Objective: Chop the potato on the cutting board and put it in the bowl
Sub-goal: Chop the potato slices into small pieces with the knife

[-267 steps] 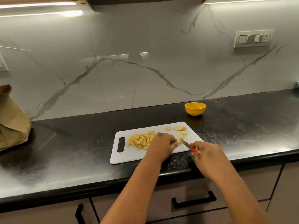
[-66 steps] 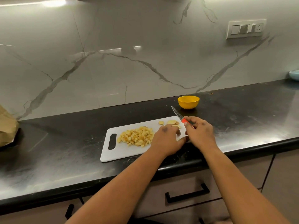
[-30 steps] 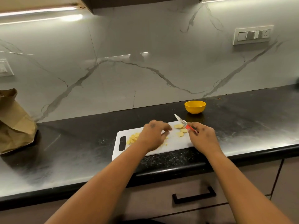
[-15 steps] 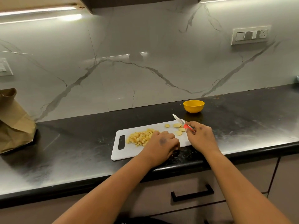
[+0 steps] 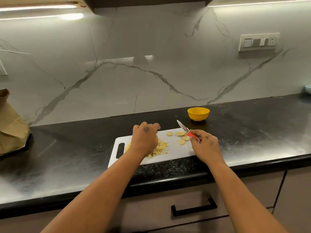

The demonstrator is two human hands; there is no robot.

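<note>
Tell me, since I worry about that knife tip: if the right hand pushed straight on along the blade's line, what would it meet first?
Probably nothing soon: the knife in the right hand points up-left over bare countertop, passing left of the yellow bowl; the backsplash lies beyond, though depth is unclear.

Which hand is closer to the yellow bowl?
Right. The right hand, holding the knife, sits just in front of the yellow bowl; the left hand is farther left, over the potato cubes.

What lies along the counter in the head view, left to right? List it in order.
Brown paper bag → cutting board handle slot → left hand over the diced potato pile → potato slices → right hand holding the knife → pale bowl.
</note>
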